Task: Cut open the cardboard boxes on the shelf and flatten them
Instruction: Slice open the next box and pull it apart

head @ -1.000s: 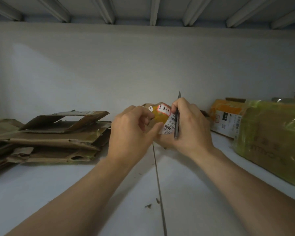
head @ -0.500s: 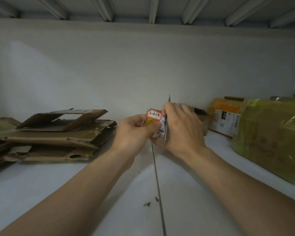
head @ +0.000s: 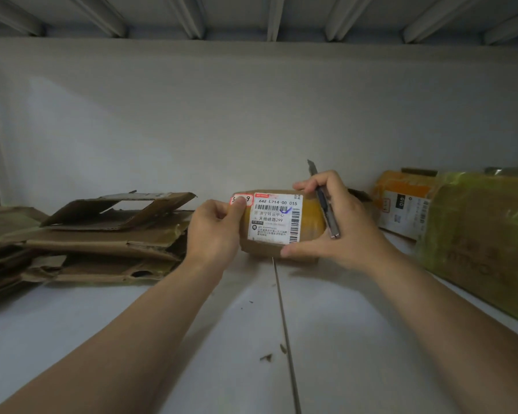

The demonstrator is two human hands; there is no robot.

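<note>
box: small brown cardboard box [head: 311,219], yellow tape band, white barcode label [head: 275,219] facing the camera, red-edged sticker [head: 241,200] at its top-left corner
position: near back edge of white metal shelf [head: 251,339], above its centre seam; contact unclear
left hand [head: 214,231]: grips left end, thumb on sticker
right hand [head: 347,231]: thumb and forefinger clamp right end; fingers curled round slim grey utility knife [head: 325,204], tip up

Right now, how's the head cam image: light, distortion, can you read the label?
Head view: dim, uneven light, a paler patch on the back wall; wide-angle splays the ceiling beams outward; the label on the small box is sharp, top code readable, fine print smeared; the left hand covers part of the red-edged sticker.
</note>
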